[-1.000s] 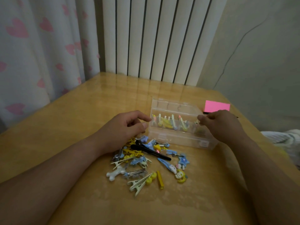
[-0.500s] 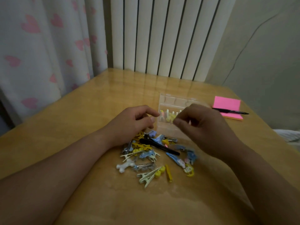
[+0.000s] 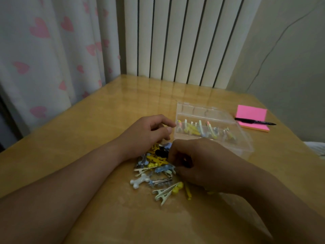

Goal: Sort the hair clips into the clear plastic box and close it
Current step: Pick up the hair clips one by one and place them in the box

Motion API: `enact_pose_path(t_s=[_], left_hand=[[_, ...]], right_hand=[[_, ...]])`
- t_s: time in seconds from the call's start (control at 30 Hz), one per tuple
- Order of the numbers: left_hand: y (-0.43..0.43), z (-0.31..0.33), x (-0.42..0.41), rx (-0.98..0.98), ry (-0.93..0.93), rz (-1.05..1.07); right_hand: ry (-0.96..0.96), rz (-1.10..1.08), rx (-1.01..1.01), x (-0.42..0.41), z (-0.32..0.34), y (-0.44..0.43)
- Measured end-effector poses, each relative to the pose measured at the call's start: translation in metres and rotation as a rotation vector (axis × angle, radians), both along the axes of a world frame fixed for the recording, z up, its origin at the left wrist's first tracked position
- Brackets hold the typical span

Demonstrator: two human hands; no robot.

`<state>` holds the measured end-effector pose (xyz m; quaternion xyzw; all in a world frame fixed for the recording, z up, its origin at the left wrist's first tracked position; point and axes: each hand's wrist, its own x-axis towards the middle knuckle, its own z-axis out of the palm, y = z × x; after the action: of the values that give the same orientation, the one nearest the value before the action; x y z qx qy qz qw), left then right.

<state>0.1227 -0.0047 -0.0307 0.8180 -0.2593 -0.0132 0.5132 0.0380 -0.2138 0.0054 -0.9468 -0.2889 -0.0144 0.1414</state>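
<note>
A clear box (image 3: pixel 244 145) is set on the table (image 3: pixel 88 138), past the hands and a bit to the right. Its lid (image 3: pixel 198 110) is stood up at the back, so the box is open. A row of small clips (image 3: pixel 198 129) is seen inside it, yellow, green and pink.

More clips are left in a pile (image 3: pixel 158 173) on the table, just in front of the box's left end. A white bone clip (image 3: pixel 139 180) is laid at the near left of the pile. A pale green clip (image 3: pixel 165 193) with yellow balls is laid at the near edge, with a yellow stick clip (image 3: pixel 187 191) just beside it.

The left hand (image 3: pixel 149 132) is held over the far side of the pile, close to the box's left end. Its fingers are loosely bent and nothing is seen in them.

The right hand (image 3: pixel 202 164) is laid down on the right side of the pile. Its fingers are curled in tight, and a black clip (image 3: pixel 161 152) seems to be pinched in them, though most of it is hidden by the hand.

A pink pad (image 3: pixel 251 115) is set to the right of the box, and a black pen (image 3: pixel 255 122) is laid across it. A curtain (image 3: pixel 44 50) with pink hearts is hung behind the table on the left.
</note>
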Motion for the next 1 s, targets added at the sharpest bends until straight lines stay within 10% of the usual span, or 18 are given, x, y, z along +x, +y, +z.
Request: enact_pose_path(t_s=[0.63,1.0], left_hand=[[-0.001,0.001,0.000,0.001,0.019,0.005],[-0.002,-0.001,0.002,-0.002,0.012,0.010]], right_hand=[[-0.117,-0.339,0.511,0.020,0.017,-0.060],[-0.212,-0.658,0.220,0.058,-0.005,-0.117]])
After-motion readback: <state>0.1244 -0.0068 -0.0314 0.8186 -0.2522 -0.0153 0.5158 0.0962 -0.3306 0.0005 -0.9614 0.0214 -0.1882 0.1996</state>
